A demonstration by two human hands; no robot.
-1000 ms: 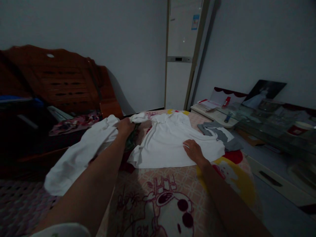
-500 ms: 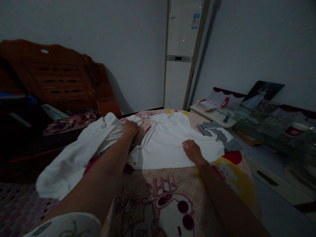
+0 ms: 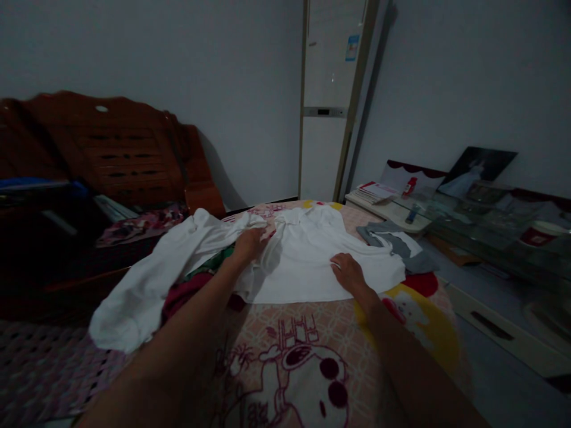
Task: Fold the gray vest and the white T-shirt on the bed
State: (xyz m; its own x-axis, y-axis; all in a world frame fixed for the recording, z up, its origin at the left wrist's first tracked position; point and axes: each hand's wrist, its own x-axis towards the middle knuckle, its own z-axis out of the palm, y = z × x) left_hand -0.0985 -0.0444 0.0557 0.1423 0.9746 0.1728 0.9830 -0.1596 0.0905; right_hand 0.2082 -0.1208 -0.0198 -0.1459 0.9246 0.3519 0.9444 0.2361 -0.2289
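A white shirt (image 3: pixel 303 267) lies spread on the round table, wrinkled near its upper and left parts. My right hand (image 3: pixel 348 272) rests on the shirt's lower right area, palm down, its fingers slightly bent over the fabric. Beside the shirt's left edge is my left hand (image 3: pixel 250 244), reaching forward; its fingertips are dark and blurred, so their grip is unclear. Left of that hand, a heap of white clothing (image 3: pixel 147 279) hangs over the table edge. Green cloth (image 3: pixel 216 261) and dark red cloth (image 3: pixel 185 292) show beneath the heap.
A patterned tablecloth (image 3: pixel 312 356) covers the table. Grey folded clothing (image 3: pixel 408 249) lies at the right edge. A wooden bench (image 3: pixel 120 148) stands left, a tall white air conditioner (image 3: pixel 323 154) behind. At right, a glass-topped cabinet (image 3: pixel 486 220) bears a paper cup (image 3: pixel 539 235).
My left hand has shifted right, from the white heap toward the shirt's left edge, exposing more green and dark red cloth. My right hand stays on the shirt. The view has turned slightly left.
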